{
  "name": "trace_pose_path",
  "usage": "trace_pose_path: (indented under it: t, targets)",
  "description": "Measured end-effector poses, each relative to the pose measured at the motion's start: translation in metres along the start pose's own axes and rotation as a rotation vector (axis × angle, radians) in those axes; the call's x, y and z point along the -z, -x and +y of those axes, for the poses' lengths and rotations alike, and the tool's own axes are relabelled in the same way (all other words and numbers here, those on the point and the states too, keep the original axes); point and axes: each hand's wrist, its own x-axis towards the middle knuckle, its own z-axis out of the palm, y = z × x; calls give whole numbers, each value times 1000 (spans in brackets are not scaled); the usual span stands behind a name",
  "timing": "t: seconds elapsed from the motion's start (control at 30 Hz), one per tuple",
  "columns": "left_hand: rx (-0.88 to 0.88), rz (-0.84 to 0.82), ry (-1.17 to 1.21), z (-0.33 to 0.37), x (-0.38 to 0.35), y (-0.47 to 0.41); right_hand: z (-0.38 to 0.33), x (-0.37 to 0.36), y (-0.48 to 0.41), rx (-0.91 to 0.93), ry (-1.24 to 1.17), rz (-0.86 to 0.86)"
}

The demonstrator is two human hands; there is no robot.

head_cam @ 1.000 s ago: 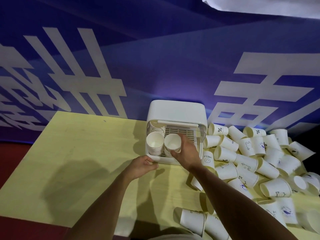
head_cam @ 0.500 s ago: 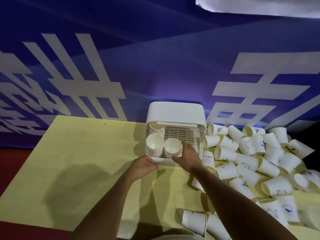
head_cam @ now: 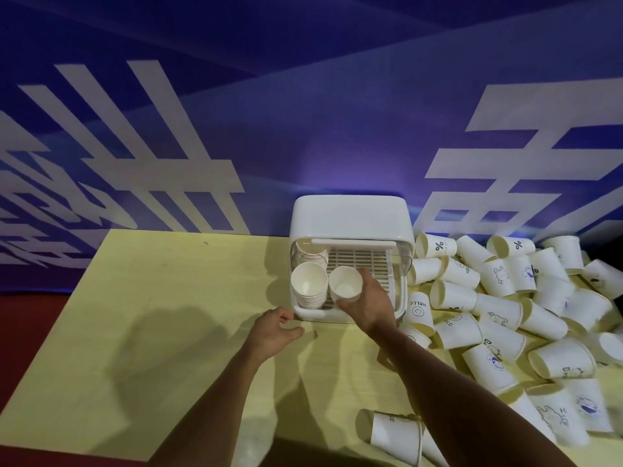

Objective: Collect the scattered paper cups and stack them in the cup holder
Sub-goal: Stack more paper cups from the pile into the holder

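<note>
Setting: yellow table (head_cam: 161, 332) against a blue banner (head_cam: 303, 129) with large white characters.

Item 1, cup holder (head_cam: 350, 217) – white box, lid raised, slatted tray (head_cam: 354, 259) inside. A front stack (head_cam: 309, 289) of nested cups stands at its left front, with a rear stack (head_cam: 312, 252) behind it.

Item 2, paper cup (head_cam: 344, 284) – upright, mouth up, just right of the front stack. The right hand (head_cam: 372, 306) grips it, thumb and fingers curled round its wall.

Item 3, left hand (head_cam: 273, 332) – loosely curled, holding nothing, at the holder's front-left corner; contact cannot be confirmed.

Item 4, scattered cups (head_cam: 505, 298) – a large heap to the right, most on their sides.

Handling note: likely a placement step. Keep the grip light so the rim stays round, centre the cup over its spot – tray or stack top – lower it straight, and brace the holder with the free hand.
</note>
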Motion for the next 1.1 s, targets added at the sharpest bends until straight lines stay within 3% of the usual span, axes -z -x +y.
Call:
trace_pose_path:
  t: [0.3, 0.7, 1.1]
  targets:
    - [17, -45, -72, -4, -1, -16, -15, 2, -29, -66, -50, 91]
    - [69, -51, -47, -13, -9, -33, -10, -11, -70, -63, 39, 47]
    - [9, -77, -26, 0, -29, -3, 10, 27, -12, 39, 53, 11]
